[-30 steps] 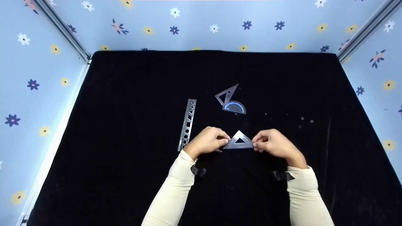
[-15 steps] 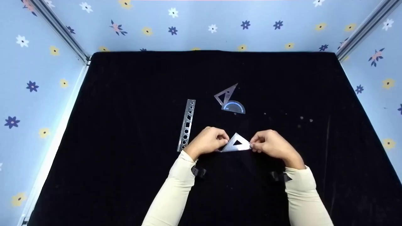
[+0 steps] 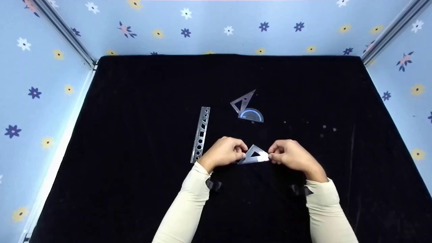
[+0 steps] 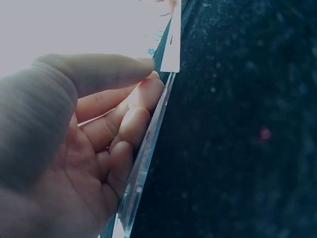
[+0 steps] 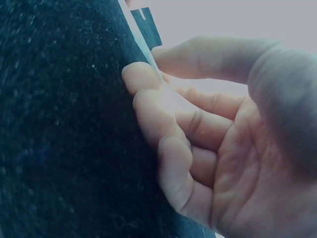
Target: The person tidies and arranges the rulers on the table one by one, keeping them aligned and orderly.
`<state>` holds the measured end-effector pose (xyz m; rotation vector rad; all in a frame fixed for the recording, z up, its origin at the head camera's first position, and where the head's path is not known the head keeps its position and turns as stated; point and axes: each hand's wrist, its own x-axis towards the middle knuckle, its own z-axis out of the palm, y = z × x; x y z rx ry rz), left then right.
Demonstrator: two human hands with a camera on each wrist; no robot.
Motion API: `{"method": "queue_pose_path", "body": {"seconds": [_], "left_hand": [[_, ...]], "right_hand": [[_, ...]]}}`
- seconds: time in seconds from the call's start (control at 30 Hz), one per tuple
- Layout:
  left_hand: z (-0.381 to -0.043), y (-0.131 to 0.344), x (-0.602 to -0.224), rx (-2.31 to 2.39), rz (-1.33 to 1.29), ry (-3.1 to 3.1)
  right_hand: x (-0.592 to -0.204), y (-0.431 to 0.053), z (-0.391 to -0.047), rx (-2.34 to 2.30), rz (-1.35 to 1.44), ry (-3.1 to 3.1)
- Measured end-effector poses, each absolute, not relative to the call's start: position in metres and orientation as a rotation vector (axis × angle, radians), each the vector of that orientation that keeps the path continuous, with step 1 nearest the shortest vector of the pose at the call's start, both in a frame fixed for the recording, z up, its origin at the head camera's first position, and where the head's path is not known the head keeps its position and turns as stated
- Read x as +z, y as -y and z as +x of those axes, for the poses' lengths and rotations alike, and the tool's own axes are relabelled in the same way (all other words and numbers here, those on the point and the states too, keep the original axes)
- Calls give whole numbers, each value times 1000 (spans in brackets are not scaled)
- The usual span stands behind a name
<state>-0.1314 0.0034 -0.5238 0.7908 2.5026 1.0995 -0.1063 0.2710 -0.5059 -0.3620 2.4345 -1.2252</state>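
Note:
A clear set square (image 3: 261, 158) with a triangular cut-out is held between both hands over the black cloth, glare on its right end. My left hand (image 3: 224, 151) pinches its left slanting edge between thumb and fingers. At its right corner, my right hand (image 3: 293, 156) grips it with thumb and fingertips. In the left wrist view, the set square (image 4: 171, 54) appears nearly edge-on past the fingertips. Another clear flat piece (image 4: 143, 158) lies along the curled fingers there; its full shape is hidden. The right wrist view shows the set square (image 5: 132, 25) as a thin edge running into the pinch.
A clear stencil ruler (image 3: 202, 130) lies left of the left hand, its lower end close to the wrist. Farther back, a narrow set square (image 3: 249, 96) touches or overlaps a protractor (image 3: 253, 117) with a blue arc. Small specks (image 3: 334, 129) dot the cloth at right.
Over the second, the set square has tilted and shifted slightly left and toward the person, its apex lower. The right hand has moved a little left with it; the left hand has barely moved.

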Motion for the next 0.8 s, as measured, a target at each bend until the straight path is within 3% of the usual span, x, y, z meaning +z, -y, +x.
{"method": "queue_pose_path", "body": {"seconds": [0.3,0.8], "left_hand": [[-130,-3,-522,919,915,-2551],[-131,-1,-522,989,901,-2499]], "right_hand": [[-505,-270,-106,-1224,-292,-2481],[-505,-271,-106,-1184,-319,-2505]]}}
